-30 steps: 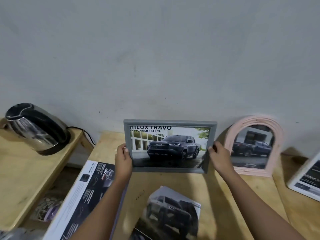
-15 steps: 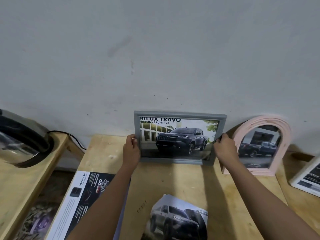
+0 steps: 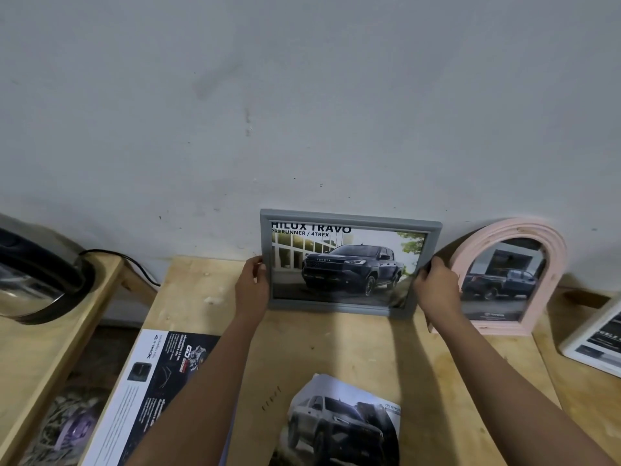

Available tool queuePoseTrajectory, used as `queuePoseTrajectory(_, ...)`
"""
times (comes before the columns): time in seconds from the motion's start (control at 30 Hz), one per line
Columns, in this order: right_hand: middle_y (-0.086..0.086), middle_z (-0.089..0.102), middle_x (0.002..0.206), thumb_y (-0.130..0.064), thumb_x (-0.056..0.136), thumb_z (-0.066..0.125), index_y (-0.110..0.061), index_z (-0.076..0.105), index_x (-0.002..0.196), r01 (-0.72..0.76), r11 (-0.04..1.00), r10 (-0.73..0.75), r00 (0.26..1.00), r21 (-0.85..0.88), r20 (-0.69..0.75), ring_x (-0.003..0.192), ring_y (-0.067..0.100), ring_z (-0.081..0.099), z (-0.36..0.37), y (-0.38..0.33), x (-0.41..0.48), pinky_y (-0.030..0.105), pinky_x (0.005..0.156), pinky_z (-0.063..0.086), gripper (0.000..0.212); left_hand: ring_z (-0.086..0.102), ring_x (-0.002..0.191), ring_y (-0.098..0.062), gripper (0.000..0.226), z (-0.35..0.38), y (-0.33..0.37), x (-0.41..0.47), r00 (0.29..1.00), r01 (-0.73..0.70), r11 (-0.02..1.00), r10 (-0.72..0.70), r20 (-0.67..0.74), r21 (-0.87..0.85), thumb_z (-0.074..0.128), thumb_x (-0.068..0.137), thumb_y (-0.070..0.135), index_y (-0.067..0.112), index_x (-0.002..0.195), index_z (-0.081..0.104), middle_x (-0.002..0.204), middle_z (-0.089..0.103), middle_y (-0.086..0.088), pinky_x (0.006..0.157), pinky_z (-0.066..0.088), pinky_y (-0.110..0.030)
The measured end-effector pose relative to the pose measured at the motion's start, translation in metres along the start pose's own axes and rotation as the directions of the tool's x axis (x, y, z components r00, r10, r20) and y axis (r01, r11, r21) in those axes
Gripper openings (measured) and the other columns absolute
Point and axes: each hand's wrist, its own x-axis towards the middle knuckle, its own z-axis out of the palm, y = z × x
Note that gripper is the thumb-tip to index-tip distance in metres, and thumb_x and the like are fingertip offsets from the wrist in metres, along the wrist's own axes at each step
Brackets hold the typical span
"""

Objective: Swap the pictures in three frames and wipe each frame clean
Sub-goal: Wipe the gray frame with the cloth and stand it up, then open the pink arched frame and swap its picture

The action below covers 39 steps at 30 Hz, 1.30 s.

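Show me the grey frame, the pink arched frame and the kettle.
grey frame (image 3: pixel 347 264): head view, centre of its truck picture.
pink arched frame (image 3: pixel 507 280): head view, on the picture inside it.
kettle (image 3: pixel 30 290): head view, on its steel body.

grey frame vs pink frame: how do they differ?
The grey frame is rectangular, landscape; the pink frame is arched, portrait. Left hand and right hand grip the grey frame's side edges; no hand grips the pink frame. Shared: each holds a dark pickup picture and stands by the wall.
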Motion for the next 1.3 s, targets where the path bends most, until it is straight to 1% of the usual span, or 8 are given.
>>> queuePoseTrajectory(0.23,0.021,0.054,0.111,0.002,0.086,0.049,0.004,0.044,0.125,0.115,0.981,-0.104,0.992,0.157,-0.075,0.093,0.033,0.056,0.009,0.011,-0.010,0.035,0.075,0.045,0.039,0.048,0.120,-0.027,0.034,0.005,0.015,-0.004,0.992,0.091,0.995,-0.094,-0.081,-0.046,0.043,0.096,0.008,0.002,0.128,0.051,0.129,0.052,-0.014,0.102,0.038,-0.033)
queuePoseTrajectory(0.47,0.005,0.047,0.114,0.003,0.087,0.052,-0.003,0.046,0.124,0.285,0.897,-0.266,0.959,0.339,-0.100,0.100,0.017,0.050,-0.008,0.045,-0.045,0.030,0.089,0.045,0.039,0.049,0.094,-0.021,0.020,0.032,0.056,-0.039,0.927,-0.010,0.971,-0.081,-0.366,-0.241,0.047,0.089,0.005,0.008,0.106,0.058,0.104,0.047,-0.007,0.086,0.046,-0.037)
queuePoseTrajectory(0.6,0.004,0.055,0.105,0.003,0.086,0.055,-0.006,0.054,0.111,0.281,0.889,-0.249,0.959,0.361,-0.132,0.092,0.016,0.053,-0.033,0.096,-0.050,0.018,0.073,0.042,0.027,0.046,0.071,-0.015,0.010,0.080,0.096,-0.066,0.958,-0.111,0.928,0.005,-0.287,-0.355,0.049,0.092,0.009,0.011,0.099,0.056,0.084,0.048,-0.007,0.065,0.043,-0.030)
queuePoseTrajectory(0.77,0.008,0.057,0.100,0.005,0.084,0.055,-0.006,0.055,0.102,0.181,0.911,-0.113,0.974,0.370,-0.198,0.092,0.021,0.053,-0.075,0.170,-0.025,0.023,0.072,0.040,0.021,0.046,0.061,-0.005,0.007,0.152,0.152,-0.102,0.981,-0.191,0.928,0.174,-0.082,-0.320,0.047,0.095,0.010,0.012,0.096,0.055,0.072,0.050,-0.001,0.056,0.039,-0.013)
queuePoseTrajectory(0.93,0.018,0.050,0.122,-0.003,0.087,0.058,-0.001,0.051,0.119,0.031,0.947,-0.031,1.000,0.320,-0.007,0.110,0.025,0.050,-0.098,0.228,0.017,0.027,0.092,0.038,0.033,0.053,0.089,-0.018,0.022,0.209,0.179,-0.115,0.966,-0.243,0.958,0.254,0.054,-0.153,0.042,0.097,0.022,0.011,0.109,0.056,0.101,0.055,-0.006,0.079,0.045,-0.031)
queuePoseTrajectory(1.03,0.014,0.044,0.137,-0.006,0.089,0.057,-0.003,0.041,0.134,0.004,0.951,-0.052,0.988,0.308,0.148,0.126,0.028,0.043,-0.106,0.232,0.036,0.035,0.101,0.036,0.048,0.050,0.101,-0.020,0.026,0.232,0.195,-0.115,0.988,-0.134,0.989,0.138,0.068,-0.061,0.034,0.101,0.027,0.012,0.106,0.055,0.109,0.050,-0.007,0.090,0.040,-0.030)
queuePoseTrajectory(1.2,0.008,0.058,0.112,-0.009,0.093,0.045,-0.013,0.047,0.127,-0.035,0.898,-0.110,0.947,0.438,0.301,0.106,0.027,0.055,-0.102,0.226,0.059,0.037,0.086,0.046,0.034,0.053,0.104,-0.029,0.038,0.256,0.199,-0.112,0.995,-0.035,0.998,0.040,0.088,-0.051,0.029,0.101,0.031,0.009,0.103,0.059,0.110,0.056,-0.015,0.095,0.041,-0.041)
queuePoseTrajectory(1.3,0.001,0.054,0.108,-0.011,0.094,0.044,-0.012,0.045,0.131,-0.023,0.899,-0.108,0.956,0.437,0.274,0.101,0.021,0.053,-0.096,0.234,0.062,0.036,0.086,0.047,0.037,0.050,0.111,-0.026,0.037,0.259,0.202,-0.118,0.998,-0.046,0.999,0.046,0.033,-0.002,0.031,0.101,0.027,0.009,0.119,0.057,0.121,0.053,-0.013,0.098,0.039,-0.036)
